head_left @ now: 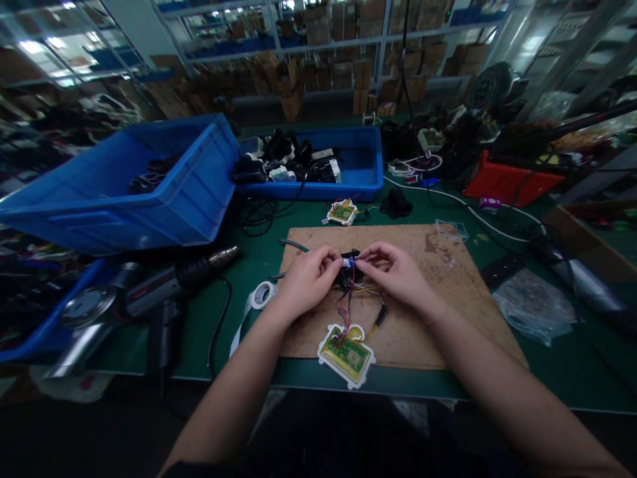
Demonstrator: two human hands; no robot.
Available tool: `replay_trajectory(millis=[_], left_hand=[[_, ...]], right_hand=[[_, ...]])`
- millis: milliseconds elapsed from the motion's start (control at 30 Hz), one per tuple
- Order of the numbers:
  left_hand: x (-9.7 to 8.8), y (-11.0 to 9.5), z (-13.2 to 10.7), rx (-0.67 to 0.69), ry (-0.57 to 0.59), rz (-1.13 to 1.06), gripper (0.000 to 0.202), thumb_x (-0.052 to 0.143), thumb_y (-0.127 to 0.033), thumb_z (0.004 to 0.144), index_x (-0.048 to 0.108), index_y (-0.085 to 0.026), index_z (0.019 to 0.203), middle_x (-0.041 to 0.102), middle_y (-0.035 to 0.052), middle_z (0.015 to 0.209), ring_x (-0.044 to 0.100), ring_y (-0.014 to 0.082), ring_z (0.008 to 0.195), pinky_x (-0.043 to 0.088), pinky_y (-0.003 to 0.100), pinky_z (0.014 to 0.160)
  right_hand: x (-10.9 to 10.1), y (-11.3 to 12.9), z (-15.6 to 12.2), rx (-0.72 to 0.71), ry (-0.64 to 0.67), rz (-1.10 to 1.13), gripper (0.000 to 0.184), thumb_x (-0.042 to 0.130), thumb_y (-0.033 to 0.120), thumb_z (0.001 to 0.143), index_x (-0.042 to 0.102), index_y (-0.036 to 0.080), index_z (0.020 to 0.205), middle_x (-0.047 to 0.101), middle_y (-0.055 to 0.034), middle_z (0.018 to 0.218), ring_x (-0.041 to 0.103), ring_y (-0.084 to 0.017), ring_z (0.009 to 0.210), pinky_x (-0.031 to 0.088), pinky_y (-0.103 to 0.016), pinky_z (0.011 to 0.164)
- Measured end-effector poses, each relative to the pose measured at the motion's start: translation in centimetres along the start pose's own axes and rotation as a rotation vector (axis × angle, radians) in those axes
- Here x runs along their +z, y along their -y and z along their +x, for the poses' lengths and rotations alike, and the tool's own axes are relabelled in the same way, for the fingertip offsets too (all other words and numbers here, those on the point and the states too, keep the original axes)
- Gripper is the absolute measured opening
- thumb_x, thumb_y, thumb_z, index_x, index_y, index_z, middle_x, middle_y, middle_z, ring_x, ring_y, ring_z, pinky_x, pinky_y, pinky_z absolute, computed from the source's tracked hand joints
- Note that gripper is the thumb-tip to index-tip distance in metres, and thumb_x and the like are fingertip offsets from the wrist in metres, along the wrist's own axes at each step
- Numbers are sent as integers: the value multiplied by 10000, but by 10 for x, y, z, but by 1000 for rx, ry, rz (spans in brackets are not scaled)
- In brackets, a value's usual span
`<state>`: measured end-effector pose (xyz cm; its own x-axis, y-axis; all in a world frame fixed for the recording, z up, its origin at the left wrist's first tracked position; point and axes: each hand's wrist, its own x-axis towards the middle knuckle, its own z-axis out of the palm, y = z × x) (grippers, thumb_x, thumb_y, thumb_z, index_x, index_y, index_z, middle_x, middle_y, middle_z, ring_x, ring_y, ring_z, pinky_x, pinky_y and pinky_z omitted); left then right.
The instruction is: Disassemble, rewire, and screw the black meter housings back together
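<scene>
My left hand [311, 277] is closed in a pinch on a small white wire connector [346, 263]. Opposite it, my right hand [395, 273] pinches at the thin blue and red wires [353, 263] beside that connector; its fingertips almost meet the left ones. Beneath them lies a black device [350, 273], mostly hidden by my fingers. Red and black wires run down from there to a green circuit board [346, 355] in a white frame, at the near edge of the brown board [413, 332]. A short lead with a black connector [381, 315] lies to the right.
Left of the board are a roll of white tape [263, 295] and a heat gun [164, 292]. Blue bins [194, 192] stand at the left and back. Another circuit board [342, 212] sits behind. A plastic bag of small parts [528, 302] lies at the right.
</scene>
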<state>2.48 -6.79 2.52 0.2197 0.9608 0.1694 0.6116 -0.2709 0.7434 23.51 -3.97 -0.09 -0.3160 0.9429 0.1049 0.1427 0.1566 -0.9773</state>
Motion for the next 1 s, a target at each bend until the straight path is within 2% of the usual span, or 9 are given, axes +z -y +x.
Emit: replay_trajectory(millis=[100,233,367,500,600,700,867,1000], left_hand=[[-2,-2,7,66,-22,164,113,558,-268,948,638,-207,897,624,15,758,565,183,706,358,284,644],[2,-5,9,129,-124,208,116,547,-256,950,617,-198,878,633,52,872,582,209,823,381,298,716],[9,-3,4,47,-133,88,121,500,-285,985,583,-206,945,636,15,791,580,173,714,362,272,659],[14,2,2,-3,-156,42,127,524,-314,978,579,-205,943,593,-25,691,545,136,616,338,249,610],[17,7,5,-42,-189,7,140,545,-330,964,596,-206,923,550,-46,632,515,122,562,329,235,568],[19,10,7,-66,-197,-9,145,544,-327,959,614,-204,926,566,-40,647,532,123,571,348,227,561],[20,10,7,-20,-244,75,131,557,-295,954,639,-199,921,673,2,780,598,138,667,401,234,617],[19,7,6,19,-298,153,104,581,-254,939,656,-189,906,696,20,822,619,154,713,420,254,651]], right_hand=[[0,-2,1,-15,-43,-34,260,744,403,813,678,188,944,718,-58,889,673,-176,796,523,-259,594],[-1,-1,2,-5,-59,-18,273,752,418,807,678,187,933,718,-59,879,672,-176,790,541,-277,619],[-1,-1,2,53,-46,100,302,783,421,775,671,182,920,713,-47,844,674,-152,739,570,-286,663],[-1,-4,4,102,-49,123,326,794,429,758,661,182,924,707,-38,813,667,-143,682,553,-262,594],[0,-7,7,69,-88,83,303,800,405,755,663,180,904,704,-34,803,664,-138,683,549,-258,611],[2,-9,9,16,-109,45,264,788,377,775,666,181,902,709,-35,818,669,-143,710,550,-263,643],[4,-9,10,-76,-154,-100,189,738,355,831,687,189,905,721,-45,857,679,-167,776,542,-266,634],[5,-9,11,-90,-188,-111,192,741,359,832,690,188,904,724,-48,859,680,-169,767,546,-276,652]])
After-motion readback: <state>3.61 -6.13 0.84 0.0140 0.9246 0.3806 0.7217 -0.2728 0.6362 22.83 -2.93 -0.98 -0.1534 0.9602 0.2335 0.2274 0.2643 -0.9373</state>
